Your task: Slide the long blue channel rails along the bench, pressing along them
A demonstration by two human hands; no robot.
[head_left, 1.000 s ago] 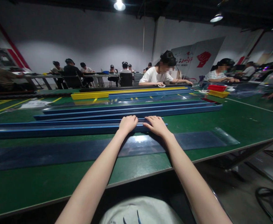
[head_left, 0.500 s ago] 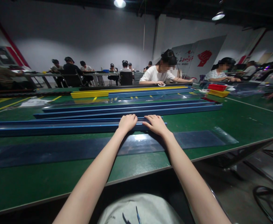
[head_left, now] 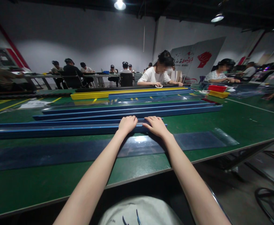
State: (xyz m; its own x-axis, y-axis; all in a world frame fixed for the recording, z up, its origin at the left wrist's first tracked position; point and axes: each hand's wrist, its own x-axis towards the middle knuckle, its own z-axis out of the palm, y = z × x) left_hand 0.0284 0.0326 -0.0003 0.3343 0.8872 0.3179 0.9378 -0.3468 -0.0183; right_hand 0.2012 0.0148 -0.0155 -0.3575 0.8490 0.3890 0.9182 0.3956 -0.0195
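A long blue channel strip [head_left: 57, 131] lies across the green table, running off the left edge of the view. Near its right end, my left hand [head_left: 127, 124] is closed over it, with the fingers curled across its top. Just to the right, my right hand [head_left: 156, 125] grips the same strip close to its end, its thumb pointing towards the left hand. Both hands' fingertips are partly hidden behind the strip's far edge. In front of the strip, under my forearms, a clear plastic sleeve [head_left: 80, 152] lies flat.
Beyond my hands lie more blue channel strips [head_left: 188, 109] and a yellow strip [head_left: 87, 95]. A red bin [head_left: 217, 88] and a yellow bin [head_left: 218, 94] stand at the back right. Across the green table [head_left: 251, 115], a person in white [head_left: 151, 76] bends over a strip.
My hands stay in place on the blue channel strip. Across the table, the co-worker in white has drawn an outstretched arm inward.
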